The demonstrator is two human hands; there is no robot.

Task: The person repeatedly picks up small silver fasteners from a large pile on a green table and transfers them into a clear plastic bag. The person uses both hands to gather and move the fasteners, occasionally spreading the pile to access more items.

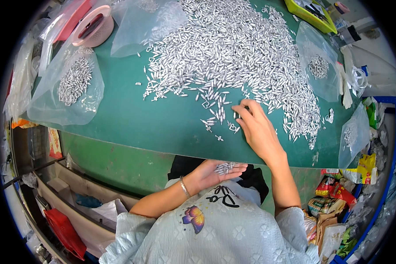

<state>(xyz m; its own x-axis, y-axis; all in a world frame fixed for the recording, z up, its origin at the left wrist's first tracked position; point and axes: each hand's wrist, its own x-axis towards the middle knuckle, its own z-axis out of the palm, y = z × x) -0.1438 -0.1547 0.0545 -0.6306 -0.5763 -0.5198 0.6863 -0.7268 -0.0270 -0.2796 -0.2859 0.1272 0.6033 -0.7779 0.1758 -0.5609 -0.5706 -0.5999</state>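
Note:
A big heap of small silver bullet-shaped metal pieces (233, 48) covers much of the green tabletop (132, 110), with a few heart-shaped and cross-shaped bits among them. My left hand (207, 175) lies palm up just below the table's near edge, cradling a small pile of the silver pieces (225, 168). Over the table, at the near side of the heap, my right hand (259, 130) reaches with bent fingers; its thumb and index finger are apart, close to loose pieces (233, 127) on the surface. A piece shows near these fingertips, not visibly gripped.
A clear bag of silver pieces (76, 81) lies at left, below a pink basket (93, 28). Other clear bags (319, 66) rest at right, and a yellow-green tray (314, 15) stands far right. Below the table at left is an open drawer (83, 198).

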